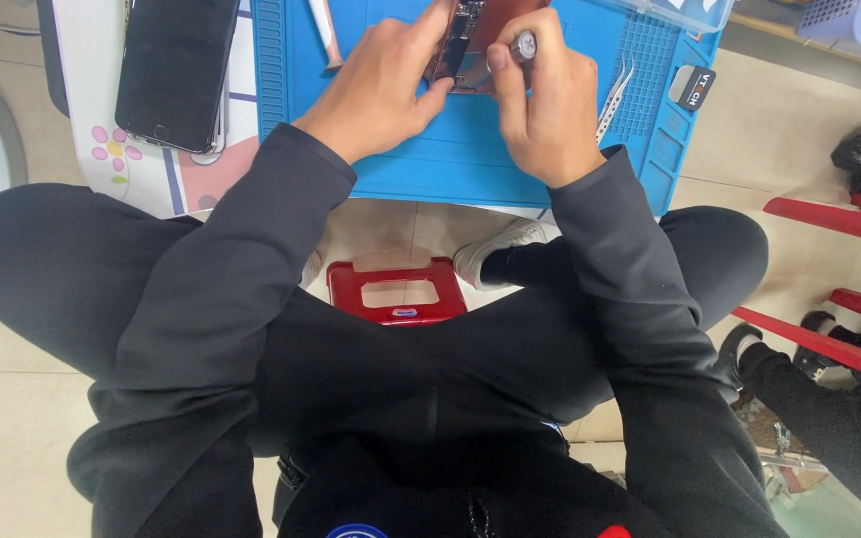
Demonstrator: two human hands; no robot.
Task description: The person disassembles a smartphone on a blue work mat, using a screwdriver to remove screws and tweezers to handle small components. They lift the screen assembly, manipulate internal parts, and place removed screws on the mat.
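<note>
An opened phone (472, 35) with its circuit board showing lies on a blue work mat (450, 149) at the top of the head view. My left hand (376, 85) grips the phone's left edge and steadies it. My right hand (545, 110) is closed on a small screwdriver (522, 45) with a metal cap, its tip pointing down into the phone's insides. Both arms wear dark sleeves.
A black phone (176, 70) lies face down on a white flowered sheet at upper left. Metal tweezers (612, 100) rest on the mat's right side, near a small black tool (692, 87). A red stool (399, 291) stands between my legs; a red chair (849, 289) and another person's leg are at right.
</note>
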